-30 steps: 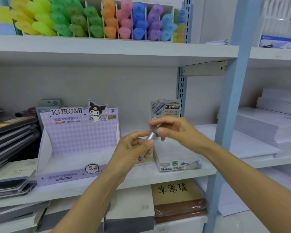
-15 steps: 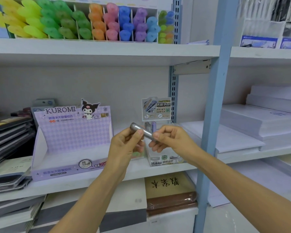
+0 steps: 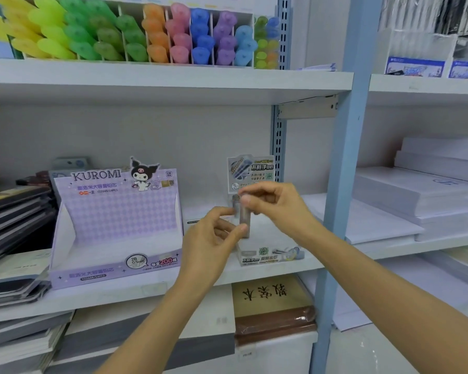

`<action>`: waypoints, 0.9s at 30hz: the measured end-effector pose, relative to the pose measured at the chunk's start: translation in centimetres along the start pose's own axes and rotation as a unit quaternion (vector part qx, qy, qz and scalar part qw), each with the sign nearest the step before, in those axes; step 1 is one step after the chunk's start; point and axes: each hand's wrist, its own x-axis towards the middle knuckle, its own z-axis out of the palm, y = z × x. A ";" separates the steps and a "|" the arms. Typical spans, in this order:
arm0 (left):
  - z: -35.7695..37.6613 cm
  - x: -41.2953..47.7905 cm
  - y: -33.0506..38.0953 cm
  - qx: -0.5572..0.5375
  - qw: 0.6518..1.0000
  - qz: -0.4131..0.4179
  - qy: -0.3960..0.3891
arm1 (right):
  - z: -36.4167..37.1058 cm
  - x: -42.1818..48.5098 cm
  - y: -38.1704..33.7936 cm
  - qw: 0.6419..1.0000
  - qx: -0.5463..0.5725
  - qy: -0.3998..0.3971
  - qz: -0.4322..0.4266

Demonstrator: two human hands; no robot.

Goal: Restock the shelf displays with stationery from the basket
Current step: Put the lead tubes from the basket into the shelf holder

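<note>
Lead refill tube (image 3: 244, 215) now upright; half a second ago it lay slanted. Right hand (image 3: 274, 205) fingers pinch its top above the small display box (image 3: 270, 257). Left hand (image 3: 210, 240) thumb touches the tube; whether it grips is unclear.

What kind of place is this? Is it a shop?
Most likely a stationery shop: rows of colourful pens on the top shelf, a Kuromi display box for pencil leads, and paper stacks to the right.
</note>
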 end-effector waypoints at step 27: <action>2.3 -4.3 -4.7 0.323 0.918 0.191 -0.125 | 1.7 4.8 7.3 0.961 -0.271 -0.017 0.048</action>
